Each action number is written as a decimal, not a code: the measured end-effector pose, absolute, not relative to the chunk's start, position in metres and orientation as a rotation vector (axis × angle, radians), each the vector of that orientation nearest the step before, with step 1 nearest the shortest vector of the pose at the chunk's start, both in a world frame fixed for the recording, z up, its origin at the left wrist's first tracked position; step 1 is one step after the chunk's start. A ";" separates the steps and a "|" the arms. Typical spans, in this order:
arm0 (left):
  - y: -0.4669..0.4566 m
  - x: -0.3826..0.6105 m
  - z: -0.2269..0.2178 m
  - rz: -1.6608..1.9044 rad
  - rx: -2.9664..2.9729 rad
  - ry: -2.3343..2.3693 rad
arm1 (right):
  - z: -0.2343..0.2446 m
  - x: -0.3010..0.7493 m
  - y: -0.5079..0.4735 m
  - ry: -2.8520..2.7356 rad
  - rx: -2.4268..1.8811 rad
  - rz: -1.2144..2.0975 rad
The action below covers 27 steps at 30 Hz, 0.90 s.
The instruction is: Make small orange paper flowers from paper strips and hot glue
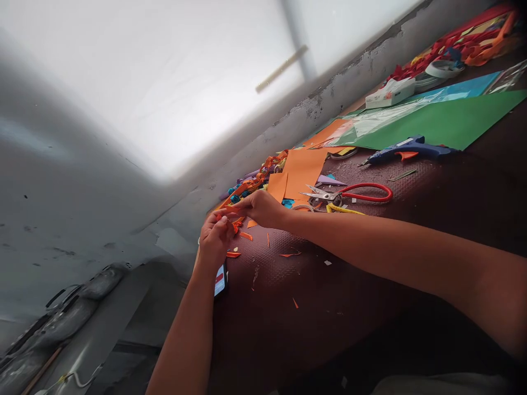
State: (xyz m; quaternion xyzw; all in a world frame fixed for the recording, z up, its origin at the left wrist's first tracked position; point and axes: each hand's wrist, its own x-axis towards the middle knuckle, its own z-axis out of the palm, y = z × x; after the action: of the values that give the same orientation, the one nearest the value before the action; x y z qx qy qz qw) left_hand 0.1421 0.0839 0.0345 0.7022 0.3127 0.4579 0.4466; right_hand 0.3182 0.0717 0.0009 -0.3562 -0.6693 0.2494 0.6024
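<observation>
Maroon and pebbled, the tabletop [272, 323] stretches across the scene from near to far right. A broad green sheet [453, 123] lies flat at the far right, partly under clear plastic, and smaller matte orange sheets [305, 173] overlap to its left. A blue glue gun [415, 147] rests just on the near side of the green sheet; left of it and nearer are red-handled scissors [334, 195], blades apart.

At the left end, the right hand [263, 208] pinches an orange paper strip [233, 209] in its fingertips, while the left hand [214, 236] presses thumb and fingers together on the strip's left part. A phone [220, 281], screen lit, is partly hidden by the left forearm.

Held between both hands, the strip is narrow, bright and plain, largely covered by fingers; its full length cannot be seen. Tiny orange scraps [246, 236] lie near the hands.
</observation>
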 end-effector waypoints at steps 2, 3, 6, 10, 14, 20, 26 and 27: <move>0.082 0.142 0.037 1.165 1.733 0.761 | 0.000 0.318 0.075 -1.505 -0.855 0.604; 0.082 0.142 0.038 1.184 1.735 0.763 | 0.000 0.317 0.075 -1.493 -0.866 0.617; 0.081 0.141 0.038 1.207 1.773 0.800 | 0.002 0.315 0.071 -1.507 -0.880 0.649; 0.083 0.140 0.033 1.166 1.882 0.871 | 0.006 0.314 0.060 -1.621 -0.893 0.642; 0.088 0.132 0.035 1.191 1.993 0.925 | 0.006 0.315 0.055 -1.759 -1.002 0.556; 0.096 0.105 0.054 0.899 2.250 1.125 | -0.004 0.307 0.053 -2.166 -1.081 0.445; 0.086 0.097 0.065 0.362 2.381 1.290 | -0.008 0.299 0.057 -2.249 -1.136 0.299; 0.086 0.097 0.063 0.315 2.388 1.305 | -0.008 0.300 0.058 -2.229 -1.132 0.289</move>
State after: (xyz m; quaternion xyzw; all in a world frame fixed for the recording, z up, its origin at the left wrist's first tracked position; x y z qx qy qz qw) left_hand 0.0970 0.0859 0.0634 0.8541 0.4667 0.1126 0.1999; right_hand 0.3003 0.0584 -0.0079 -0.4280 -0.8428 0.1092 0.3076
